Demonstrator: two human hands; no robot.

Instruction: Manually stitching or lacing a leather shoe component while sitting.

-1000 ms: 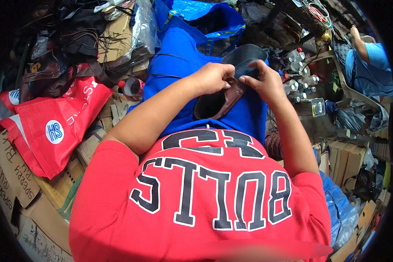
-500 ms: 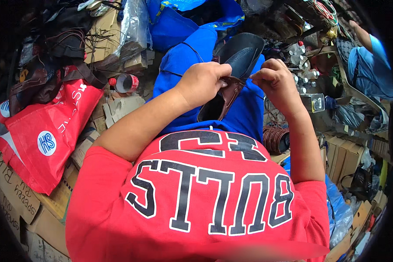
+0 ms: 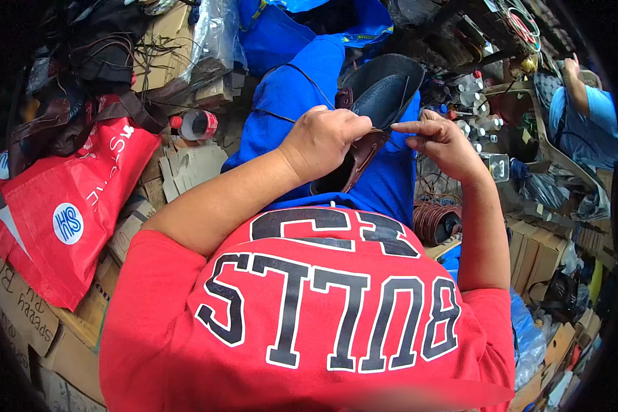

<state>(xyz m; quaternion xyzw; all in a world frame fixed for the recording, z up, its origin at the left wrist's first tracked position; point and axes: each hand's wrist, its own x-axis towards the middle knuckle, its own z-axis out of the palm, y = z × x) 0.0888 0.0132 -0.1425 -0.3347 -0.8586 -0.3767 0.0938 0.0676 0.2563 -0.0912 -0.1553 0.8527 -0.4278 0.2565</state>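
Observation:
A brown leather shoe (image 3: 367, 156) with a dark inside lies across my lap, its heel end toward me. My left hand (image 3: 325, 141) is closed on its upper edge, thumb and index finger pinching the leather. At the same edge, my right hand (image 3: 445, 143) has its index finger stretched out to the leather and the other fingers curled. Whatever those curled fingers hold is too small to make out. A black shoe piece (image 3: 389, 89) with a smooth inner sole lies just beyond both hands. One thin dark cord (image 3: 302, 74) trails over my blue-clad left leg.
A red bag (image 3: 55, 213) with brown leather pieces on it sits at left, beside a red-capped bottle (image 3: 198, 126). Several small bottles (image 3: 470, 103) and a coil of brown cord (image 3: 436, 223) are at right. Ahead is a blue bag (image 3: 275, 41); another person (image 3: 584, 113) is far right.
My right hand has gone from a raised pinch to a stretched index finger at the shoe's edge. My left hand has shifted slightly and still grips the shoe.

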